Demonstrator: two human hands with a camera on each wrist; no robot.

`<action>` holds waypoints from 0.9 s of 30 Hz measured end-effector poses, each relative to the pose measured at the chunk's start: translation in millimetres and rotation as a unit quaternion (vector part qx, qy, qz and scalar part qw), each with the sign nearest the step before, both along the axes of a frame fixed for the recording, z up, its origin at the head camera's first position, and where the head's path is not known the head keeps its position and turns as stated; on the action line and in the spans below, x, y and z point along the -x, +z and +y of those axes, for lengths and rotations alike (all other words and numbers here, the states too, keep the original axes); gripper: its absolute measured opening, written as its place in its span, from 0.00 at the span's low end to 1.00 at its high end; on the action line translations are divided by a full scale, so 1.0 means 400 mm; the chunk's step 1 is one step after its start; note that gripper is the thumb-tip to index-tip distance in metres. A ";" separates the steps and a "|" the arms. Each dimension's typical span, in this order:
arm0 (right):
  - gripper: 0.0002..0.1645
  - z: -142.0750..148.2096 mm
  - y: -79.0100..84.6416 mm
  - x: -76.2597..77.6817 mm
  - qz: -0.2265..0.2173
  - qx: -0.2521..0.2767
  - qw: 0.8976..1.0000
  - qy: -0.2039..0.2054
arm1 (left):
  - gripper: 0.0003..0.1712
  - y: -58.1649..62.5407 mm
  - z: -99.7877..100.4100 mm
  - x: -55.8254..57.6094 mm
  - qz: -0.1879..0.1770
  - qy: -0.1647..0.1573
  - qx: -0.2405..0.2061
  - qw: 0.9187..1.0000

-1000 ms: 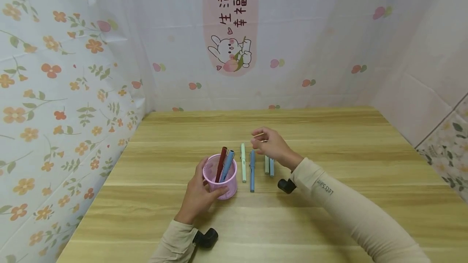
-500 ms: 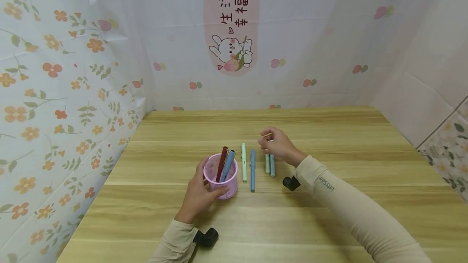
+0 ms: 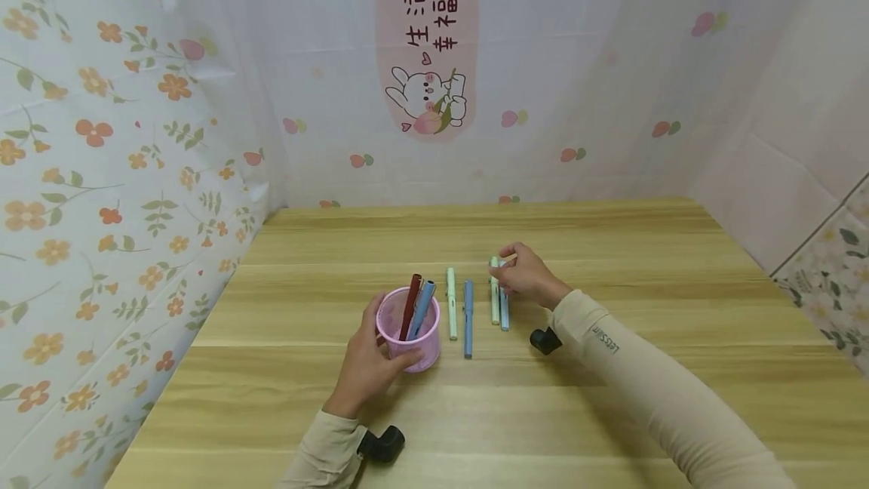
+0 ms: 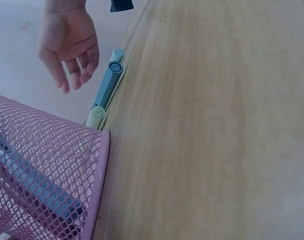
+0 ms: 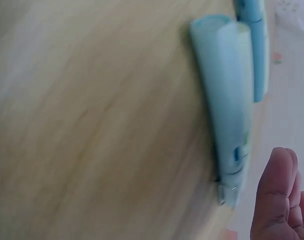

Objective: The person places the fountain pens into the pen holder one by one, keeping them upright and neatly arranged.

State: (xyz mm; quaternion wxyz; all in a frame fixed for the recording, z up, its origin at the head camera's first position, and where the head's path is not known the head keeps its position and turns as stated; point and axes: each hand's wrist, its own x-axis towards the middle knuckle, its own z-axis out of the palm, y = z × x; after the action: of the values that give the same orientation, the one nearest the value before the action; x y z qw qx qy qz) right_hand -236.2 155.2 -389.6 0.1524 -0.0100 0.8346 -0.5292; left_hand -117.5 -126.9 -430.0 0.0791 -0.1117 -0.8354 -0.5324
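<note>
My left hand (image 3: 370, 368) grips the side of a pink mesh pen cup (image 3: 424, 353), thumb toward the front. Inside the cup lean a dark red pen (image 3: 410, 306) and a blue pen (image 3: 422, 309). My right hand (image 3: 529, 278) hovers over the far end of a light green pen (image 3: 495, 304) and a light blue pen (image 3: 505, 314), lying side by side. In the right wrist view, its thumb (image 5: 274, 195) stands apart from the light blue pen (image 5: 224, 100). Between cup and right hand lie another light green pen (image 3: 452, 308) and a blue pen (image 3: 468, 323).
A wood-grain table (image 3: 326, 270) carries everything. A printed curtain (image 3: 577, 96) hangs behind its far edge, and a floral one (image 3: 122, 195) along the left. Black wrist devices (image 3: 385, 444) sit on both sleeves.
My right hand has shifted right, then dipped slightly toward the right-hand pair of pens, showing more of the light green one. The left hand and cup have stayed in place.
</note>
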 end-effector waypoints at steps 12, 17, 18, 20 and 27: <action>0.35 0.020 -0.029 0.019 -0.042 -0.045 0.998 -0.007 | 0.59 -0.008 -0.001 -0.002 -0.008 0.001 0.008 1.000; 0.36 0.022 -0.034 0.024 -0.056 -0.054 0.997 -0.008 | 0.59 -0.008 -0.001 -0.002 -0.004 0.000 0.010 1.000; 0.36 0.022 -0.035 0.025 -0.056 -0.056 0.997 -0.009 | 0.59 -0.008 -0.001 -0.001 -0.004 0.000 0.011 1.000; 0.36 0.023 -0.038 0.027 -0.057 -0.059 0.997 -0.010 | 0.58 -0.007 -0.002 -0.001 -0.004 -0.001 0.012 1.000; 0.34 0.018 -0.042 0.036 -0.061 -0.089 0.994 -0.008 | 0.58 -0.005 -0.001 0.000 -0.005 -0.002 0.009 1.000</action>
State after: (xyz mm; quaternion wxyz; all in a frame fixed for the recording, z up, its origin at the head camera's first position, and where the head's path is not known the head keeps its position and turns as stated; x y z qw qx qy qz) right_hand -250.5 162.5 -406.4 0.1990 0.0430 0.8677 -0.4535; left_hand -117.5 -127.5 -432.1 0.0728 -0.1108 -0.8404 -0.5256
